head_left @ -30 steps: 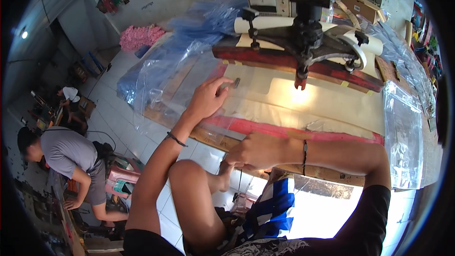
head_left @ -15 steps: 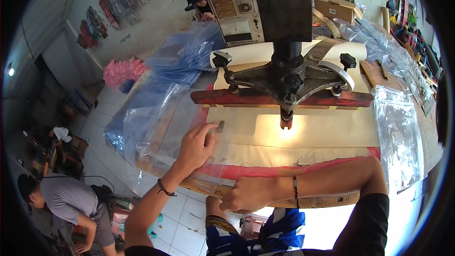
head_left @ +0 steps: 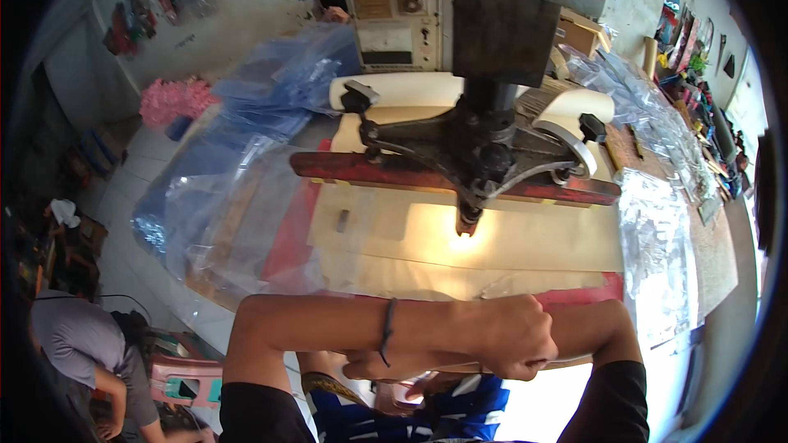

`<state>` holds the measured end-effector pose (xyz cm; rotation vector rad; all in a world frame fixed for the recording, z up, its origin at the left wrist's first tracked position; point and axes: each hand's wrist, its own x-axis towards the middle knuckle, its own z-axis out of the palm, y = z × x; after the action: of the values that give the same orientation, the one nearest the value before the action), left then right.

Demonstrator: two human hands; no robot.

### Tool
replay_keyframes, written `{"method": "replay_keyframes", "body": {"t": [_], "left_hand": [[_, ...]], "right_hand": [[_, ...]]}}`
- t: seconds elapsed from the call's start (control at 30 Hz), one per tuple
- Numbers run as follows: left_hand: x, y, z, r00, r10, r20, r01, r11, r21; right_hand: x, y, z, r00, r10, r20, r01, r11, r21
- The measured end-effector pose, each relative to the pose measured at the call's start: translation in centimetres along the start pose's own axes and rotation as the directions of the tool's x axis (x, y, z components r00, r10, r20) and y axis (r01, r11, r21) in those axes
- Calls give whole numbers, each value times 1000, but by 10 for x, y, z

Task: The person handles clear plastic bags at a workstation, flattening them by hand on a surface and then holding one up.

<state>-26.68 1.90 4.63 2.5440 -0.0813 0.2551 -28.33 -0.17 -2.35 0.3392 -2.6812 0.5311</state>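
Note:
My forearms lie crossed at the near edge of the work table. My left hand (head_left: 519, 336) reaches across to the right in a closed fist, resting close over my right forearm. Whatever it grips, if anything, is hidden. Beneath my left forearm is my right hand (head_left: 369, 366), partly covered, its fingers curled; what they hold does not show. Beyond my arms a clear plastic sheet (head_left: 246, 238) covers the left part of the cream work surface (head_left: 525, 234). A small grey block (head_left: 341, 220) lies there. Above stands a press with a long red bar (head_left: 542, 189), raised off the surface.
Blue clear plastic sheets (head_left: 279, 74) pile up at the back left, beside a pink bundle (head_left: 176, 101). Clear plastic bags (head_left: 659, 254) lie on the right. A control box (head_left: 394, 20) stands behind. Another person (head_left: 86, 344) bends at the lower left; one sits at the back.
My left hand has left the plastic sheet by the grey block and swung right, across my right arm. My right hand is now partly hidden beneath it. The whole view has shifted.

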Motion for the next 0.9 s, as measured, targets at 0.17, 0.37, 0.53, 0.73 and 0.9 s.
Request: {"method": "replay_keyframes", "body": {"t": [0.17,0.37,0.53,0.73,0.9], "left_hand": [[-10,-18,-4,997,-60,-57,25,877,-480],[-13,-40,0,996,-79,42,86,711,-698],[-7,-47,11,1000,-10,3,9,693,-721],[-9,-48,15,997,-72,16,67,776,-627],[-1,-59,29,990,-76,-119,14,893,-449]], "right_hand": [[-6,1,-10,999,28,29,-29,999,25],[-2,-4,1,998,35,60,-36,999,10],[-1,-3,-7,992,83,92,-77,995,-61],[13,-15,-15,998,26,51,-23,997,-70],[5,-16,-3,991,124,54,-121,991,-61]]}}
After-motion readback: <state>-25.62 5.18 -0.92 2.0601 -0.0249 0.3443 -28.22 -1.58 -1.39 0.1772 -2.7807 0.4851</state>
